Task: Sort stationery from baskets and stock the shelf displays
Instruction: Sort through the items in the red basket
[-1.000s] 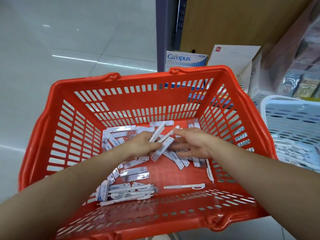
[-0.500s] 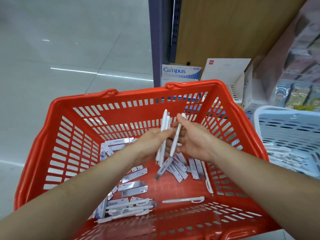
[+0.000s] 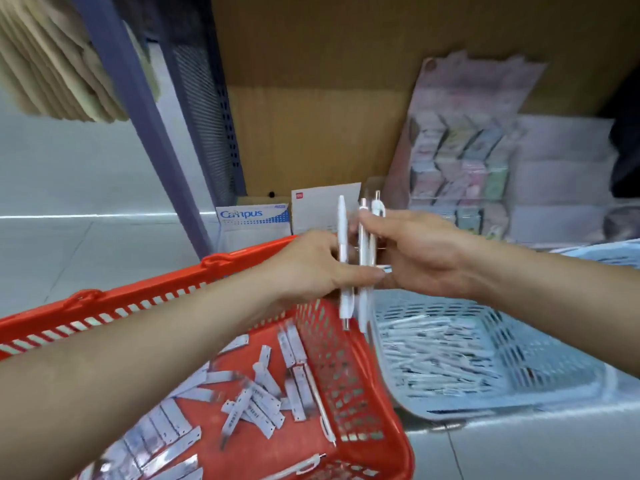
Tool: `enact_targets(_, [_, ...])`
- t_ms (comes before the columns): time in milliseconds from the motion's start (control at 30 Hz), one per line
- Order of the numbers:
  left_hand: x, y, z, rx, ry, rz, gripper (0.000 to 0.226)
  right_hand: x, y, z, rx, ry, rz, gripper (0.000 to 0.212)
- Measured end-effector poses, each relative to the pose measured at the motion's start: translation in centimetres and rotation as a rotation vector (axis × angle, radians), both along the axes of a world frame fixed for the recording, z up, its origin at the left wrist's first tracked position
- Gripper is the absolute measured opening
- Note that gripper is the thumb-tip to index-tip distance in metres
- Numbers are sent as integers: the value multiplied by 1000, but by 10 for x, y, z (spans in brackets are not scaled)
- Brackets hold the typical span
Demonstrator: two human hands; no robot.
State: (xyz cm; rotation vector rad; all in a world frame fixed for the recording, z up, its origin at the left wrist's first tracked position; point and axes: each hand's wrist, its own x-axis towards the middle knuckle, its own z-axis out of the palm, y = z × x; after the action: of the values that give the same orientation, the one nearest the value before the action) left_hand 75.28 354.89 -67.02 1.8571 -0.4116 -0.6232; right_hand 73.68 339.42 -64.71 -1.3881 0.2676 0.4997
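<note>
Red basket, nearest: floor mostly covered in flat printed wrappers. Only two loose pens readable in it, one along the right wall, one at the front corner. More could sit under the wrappers or my forearm, can't tell.

Mid-air, over the seam between the two baskets: three white pens, upright, tips down. Left hand pinches them low with thumb across; right hand has fingers curled round the upper barrels. Both hands gripping, neither free.

Right of that: pale blue basket, touching the red one, holds a thick layer of sorted pens. Blurred, no count possible.

Behind: Campus pack and white box on the floor against the wooden shelf back, pastel packets hanging to the right.

Read: sorting looks nearly done, red basket close to pen-free. Left: drop this bundle, pull the stragglers. No pen display slot in view, so shelf stocking appears not started.
</note>
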Motion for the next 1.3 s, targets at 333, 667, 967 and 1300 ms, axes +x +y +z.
enact_targets(333, [6, -140, -46, 296, 59, -221, 27, -36, -174, -63, -221, 104, -344, 35])
enact_targets(667, [-3, -192, -152, 825, 66, -153, 28, -41, -239, -157, -187, 295, -401, 22])
enact_targets(967, [-9, -171, -131, 512, -7, 111, 21, -29, -244, -166, -792, 42, -6, 17])
enact_targets(1300, [-28, -41, -7, 438, -9, 70, 20, -6, -139, -52, -261, -76, 511, 22])
